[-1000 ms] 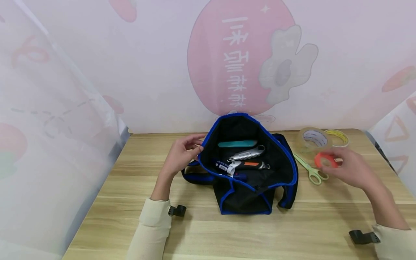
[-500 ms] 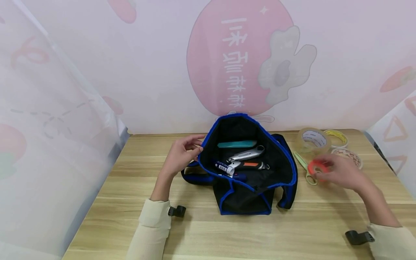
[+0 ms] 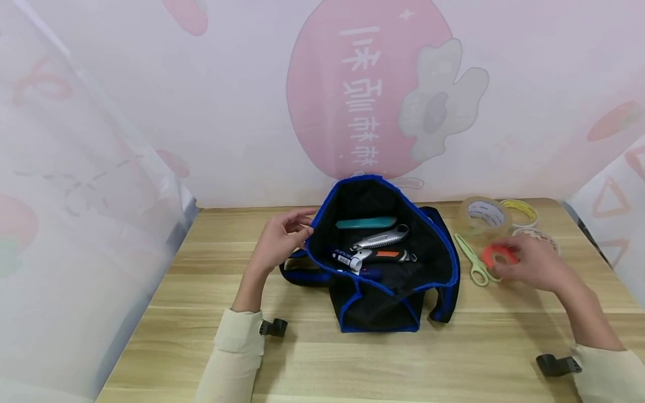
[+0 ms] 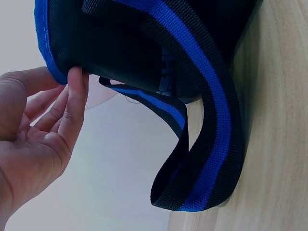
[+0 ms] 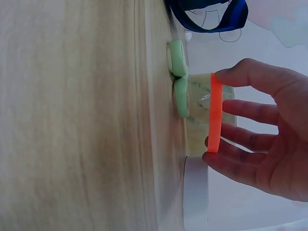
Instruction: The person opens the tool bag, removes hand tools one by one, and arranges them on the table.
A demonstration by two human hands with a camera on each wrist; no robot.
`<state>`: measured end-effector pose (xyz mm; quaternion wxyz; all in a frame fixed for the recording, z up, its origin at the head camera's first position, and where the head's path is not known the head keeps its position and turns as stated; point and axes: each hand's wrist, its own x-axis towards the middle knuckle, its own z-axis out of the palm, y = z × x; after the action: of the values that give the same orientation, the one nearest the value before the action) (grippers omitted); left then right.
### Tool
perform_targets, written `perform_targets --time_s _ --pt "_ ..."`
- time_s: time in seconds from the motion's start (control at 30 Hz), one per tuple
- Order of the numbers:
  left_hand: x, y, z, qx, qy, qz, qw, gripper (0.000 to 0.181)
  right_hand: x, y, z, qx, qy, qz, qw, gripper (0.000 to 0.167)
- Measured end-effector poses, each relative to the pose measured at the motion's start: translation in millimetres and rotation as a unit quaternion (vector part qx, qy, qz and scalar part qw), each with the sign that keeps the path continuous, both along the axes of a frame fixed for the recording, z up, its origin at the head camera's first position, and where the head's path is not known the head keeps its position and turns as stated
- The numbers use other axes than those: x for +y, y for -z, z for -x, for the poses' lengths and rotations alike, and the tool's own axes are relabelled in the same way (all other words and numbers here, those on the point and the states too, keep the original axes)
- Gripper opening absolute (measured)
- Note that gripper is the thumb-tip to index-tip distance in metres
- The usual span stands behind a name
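1. The right hand [image 3: 541, 263] pinches the orange tape roll [image 5: 215, 115] across its rim, thumb on one side and fingertips on the other; we see it raised off the table [image 3: 332, 369], near the green scissors [image 3: 471, 255].
2. The left hand [image 4: 41, 120] pinches the rim of the black bag [image 3: 375, 313], whose mouth gapes, with a teal tool [image 3: 364, 223] and a silver cutter [image 3: 380, 239] inside.
3. We judge the step in hand to be handling the roll while steadying the bag; the next move calls for a firm pinch and clearance from the scissors.
4. Against one second ago, we find the roll slightly nearer the bag, and the patterned roll [image 3: 546, 238], then hidden, now partly visible behind the right hand.
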<state>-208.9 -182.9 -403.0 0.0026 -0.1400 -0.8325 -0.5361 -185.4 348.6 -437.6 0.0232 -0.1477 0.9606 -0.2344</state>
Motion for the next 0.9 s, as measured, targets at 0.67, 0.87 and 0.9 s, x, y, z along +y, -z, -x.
perform_targets --time_s 0.67,0.87,0.9 --pt "-1.6 4.9 6.3 0.004 0.011 0.000 0.9999 0.042 15 -12.3 -3.0 0.012 0.043 -0.012 0.9989 0.050" --pt "-0.5 3.8 5.9 -0.001 0.008 -0.002 1.0000 0.042 14 -9.5 -2.0 0.010 0.035 -0.006 0.9993 0.043" --pt "-0.4 3.7 5.9 -0.002 0.008 -0.002 1.0000 0.042 15 -8.6 -2.2 0.010 0.036 -0.007 0.9993 0.043"
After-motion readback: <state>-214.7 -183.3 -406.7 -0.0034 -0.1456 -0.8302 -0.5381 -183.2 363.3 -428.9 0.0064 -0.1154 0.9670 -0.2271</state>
